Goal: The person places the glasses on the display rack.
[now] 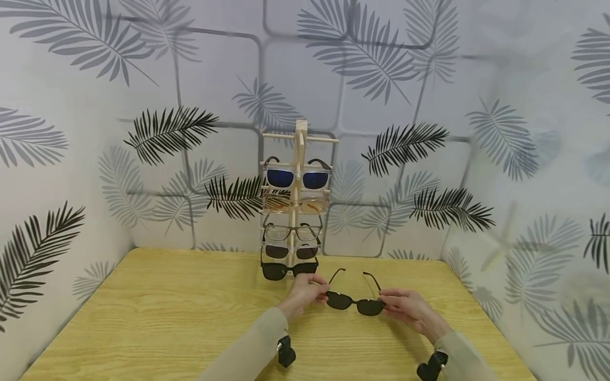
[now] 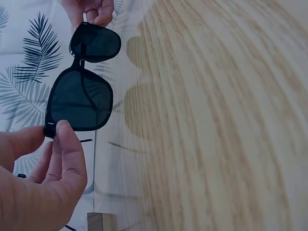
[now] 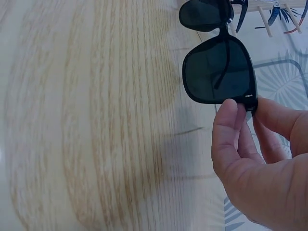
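Both hands hold one pair of black sunglasses (image 1: 369,307) above the table, lenses toward me and temples unfolded to the back. My left hand (image 1: 305,292) pinches the left hinge corner of the frame between thumb and fingers. At the opposite corner, my right hand (image 1: 411,311) pinches the frame the same way. The left wrist view shows the dark lens (image 2: 82,101) close to the left fingertips. In the right wrist view the other lens (image 3: 219,72) sits just above the right fingertips.
A wooden eyewear rack (image 1: 299,148) stands at the back, left of the held pair. It carries several glasses, including blue-lensed sunglasses (image 1: 280,179) high up and black sunglasses (image 1: 275,271) at the bottom. Behind the wooden table (image 1: 181,307) is a leaf-patterned wall covering (image 1: 229,69).
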A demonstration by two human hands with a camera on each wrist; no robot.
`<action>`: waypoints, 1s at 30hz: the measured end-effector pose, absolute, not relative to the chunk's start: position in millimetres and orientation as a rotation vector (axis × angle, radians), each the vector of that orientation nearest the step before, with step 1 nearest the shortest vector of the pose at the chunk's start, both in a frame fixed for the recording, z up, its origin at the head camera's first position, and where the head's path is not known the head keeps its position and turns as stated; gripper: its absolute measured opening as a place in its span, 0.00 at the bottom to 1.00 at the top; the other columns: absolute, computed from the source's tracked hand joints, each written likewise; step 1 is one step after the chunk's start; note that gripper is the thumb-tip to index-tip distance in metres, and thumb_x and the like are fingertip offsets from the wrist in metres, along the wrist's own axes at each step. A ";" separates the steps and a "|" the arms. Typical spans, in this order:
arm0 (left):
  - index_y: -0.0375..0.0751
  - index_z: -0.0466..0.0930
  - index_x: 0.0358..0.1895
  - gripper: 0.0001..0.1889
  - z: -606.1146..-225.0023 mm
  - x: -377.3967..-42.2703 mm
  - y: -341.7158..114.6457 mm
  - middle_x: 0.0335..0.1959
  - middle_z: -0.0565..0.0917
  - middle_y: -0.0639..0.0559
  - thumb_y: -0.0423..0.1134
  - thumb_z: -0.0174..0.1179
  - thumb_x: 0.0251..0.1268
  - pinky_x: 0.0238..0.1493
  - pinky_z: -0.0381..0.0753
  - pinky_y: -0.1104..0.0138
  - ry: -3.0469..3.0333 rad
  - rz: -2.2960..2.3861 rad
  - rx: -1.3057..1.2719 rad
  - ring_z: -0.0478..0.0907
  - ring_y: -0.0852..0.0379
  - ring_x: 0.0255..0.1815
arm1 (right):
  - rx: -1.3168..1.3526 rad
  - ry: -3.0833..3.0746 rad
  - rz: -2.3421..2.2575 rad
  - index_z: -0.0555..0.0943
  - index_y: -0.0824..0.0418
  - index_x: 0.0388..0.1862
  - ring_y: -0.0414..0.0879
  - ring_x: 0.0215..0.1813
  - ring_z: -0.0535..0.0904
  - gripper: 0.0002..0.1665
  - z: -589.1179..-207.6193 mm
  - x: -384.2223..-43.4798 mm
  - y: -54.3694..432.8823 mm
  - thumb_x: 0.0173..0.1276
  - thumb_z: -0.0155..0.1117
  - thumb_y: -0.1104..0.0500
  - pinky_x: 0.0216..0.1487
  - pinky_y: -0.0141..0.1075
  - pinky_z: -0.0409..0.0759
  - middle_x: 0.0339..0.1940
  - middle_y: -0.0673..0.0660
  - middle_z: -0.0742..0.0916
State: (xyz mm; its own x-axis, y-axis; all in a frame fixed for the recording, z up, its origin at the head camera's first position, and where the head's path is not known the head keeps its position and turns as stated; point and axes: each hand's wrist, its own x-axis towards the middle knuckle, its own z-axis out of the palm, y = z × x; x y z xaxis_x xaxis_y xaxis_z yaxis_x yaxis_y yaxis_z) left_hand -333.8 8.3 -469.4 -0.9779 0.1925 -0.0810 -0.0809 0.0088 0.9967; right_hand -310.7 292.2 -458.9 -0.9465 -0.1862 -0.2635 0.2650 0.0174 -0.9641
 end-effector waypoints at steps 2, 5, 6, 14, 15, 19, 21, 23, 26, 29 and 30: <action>0.30 0.81 0.41 0.05 -469.6 -334.0 7.3 0.33 0.84 0.44 0.29 0.62 0.65 0.39 0.88 0.59 2.082 2.077 0.126 0.83 0.56 0.27 | 0.079 1.977 -2.006 0.68 0.77 0.66 0.39 0.36 0.84 0.28 -458.9 -310.5 292.7 0.71 0.59 0.66 0.45 0.32 0.85 0.40 0.53 0.88; 0.31 0.81 0.40 0.05 -468.9 -333.4 5.5 0.30 0.83 0.46 0.30 0.63 0.64 0.37 0.87 0.61 2.084 2.067 0.135 0.82 0.58 0.25 | 0.074 1.968 -2.014 0.67 0.78 0.66 0.38 0.35 0.84 0.27 -458.4 -310.5 293.7 0.72 0.58 0.67 0.43 0.31 0.85 0.39 0.53 0.88; 0.31 0.81 0.39 0.05 -468.6 -333.1 4.9 0.30 0.83 0.47 0.30 0.64 0.64 0.37 0.87 0.61 2.084 2.064 0.137 0.82 0.58 0.24 | 0.072 1.966 -2.017 0.68 0.78 0.66 0.38 0.34 0.84 0.27 -457.9 -310.4 294.0 0.72 0.58 0.67 0.43 0.31 0.85 0.39 0.53 0.88; 0.32 0.82 0.37 0.05 -468.0 -332.2 2.4 0.27 0.82 0.50 0.30 0.66 0.61 0.37 0.87 0.61 2.077 2.060 0.142 0.80 0.59 0.24 | 0.047 1.979 -2.022 0.71 0.77 0.61 0.41 0.40 0.85 0.23 -454.8 -309.2 294.9 0.71 0.60 0.67 0.45 0.32 0.85 0.42 0.54 0.87; 0.31 0.82 0.37 0.05 -468.5 -332.4 2.5 0.27 0.82 0.50 0.29 0.66 0.60 0.38 0.87 0.61 2.073 2.061 0.142 0.80 0.59 0.24 | 0.043 1.980 -2.021 0.72 0.76 0.61 0.41 0.40 0.85 0.22 -454.6 -309.1 295.3 0.71 0.60 0.67 0.45 0.32 0.85 0.42 0.54 0.87; 0.29 0.81 0.39 0.07 -469.4 -332.8 4.0 0.30 0.82 0.48 0.27 0.66 0.59 0.43 0.87 0.58 2.038 2.066 0.140 0.81 0.59 0.26 | 0.029 1.971 -2.022 0.71 0.76 0.61 0.41 0.41 0.85 0.22 -453.4 -309.0 299.2 0.72 0.59 0.67 0.46 0.33 0.85 0.41 0.52 0.87; 0.27 0.80 0.41 0.08 -468.8 -332.0 4.1 0.31 0.82 0.48 0.26 0.66 0.59 0.44 0.87 0.58 2.014 2.077 0.140 0.81 0.59 0.26 | 0.020 1.954 -2.030 0.71 0.75 0.62 0.41 0.42 0.86 0.22 -453.1 -309.1 301.3 0.73 0.58 0.67 0.47 0.33 0.85 0.41 0.51 0.88; 0.26 0.80 0.43 0.10 -467.5 -330.8 3.9 0.31 0.82 0.47 0.25 0.66 0.59 0.44 0.87 0.58 1.991 2.091 0.143 0.80 0.59 0.26 | 0.014 1.930 -2.048 0.74 0.74 0.61 0.40 0.42 0.86 0.20 -452.5 -308.7 303.1 0.73 0.57 0.67 0.48 0.33 0.85 0.40 0.51 0.88; 0.25 0.80 0.45 0.11 -464.3 -328.5 2.7 0.32 0.82 0.47 0.25 0.65 0.59 0.44 0.87 0.58 1.972 2.096 0.156 0.80 0.59 0.27 | -0.001 1.899 -2.071 0.77 0.72 0.58 0.40 0.42 0.86 0.17 -451.6 -307.5 304.9 0.73 0.57 0.67 0.49 0.33 0.85 0.41 0.51 0.89; 0.25 0.79 0.49 0.14 -458.9 -325.3 0.8 0.35 0.82 0.46 0.25 0.65 0.61 0.47 0.86 0.56 1.961 2.087 0.173 0.81 0.59 0.29 | -0.017 1.885 -2.076 0.77 0.71 0.58 0.40 0.42 0.86 0.17 -449.4 -305.2 305.6 0.73 0.57 0.67 0.49 0.34 0.85 0.41 0.51 0.88; 0.26 0.79 0.50 0.14 -456.7 -324.1 0.1 0.37 0.82 0.45 0.25 0.64 0.61 0.48 0.86 0.56 1.959 2.084 0.179 0.82 0.58 0.30 | -0.023 1.884 -2.075 0.76 0.71 0.59 0.40 0.42 0.86 0.18 -448.3 -304.4 305.6 0.73 0.58 0.67 0.49 0.34 0.85 0.42 0.51 0.88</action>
State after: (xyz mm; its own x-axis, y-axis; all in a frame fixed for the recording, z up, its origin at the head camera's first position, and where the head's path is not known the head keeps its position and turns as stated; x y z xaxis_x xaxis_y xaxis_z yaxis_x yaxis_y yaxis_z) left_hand -324.1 0.1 -456.7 -0.9547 0.2814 -0.0969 -0.1140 -0.0452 0.9924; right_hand -304.4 305.6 -448.3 -0.9430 -0.2567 -0.2118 0.2356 -0.0653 -0.9697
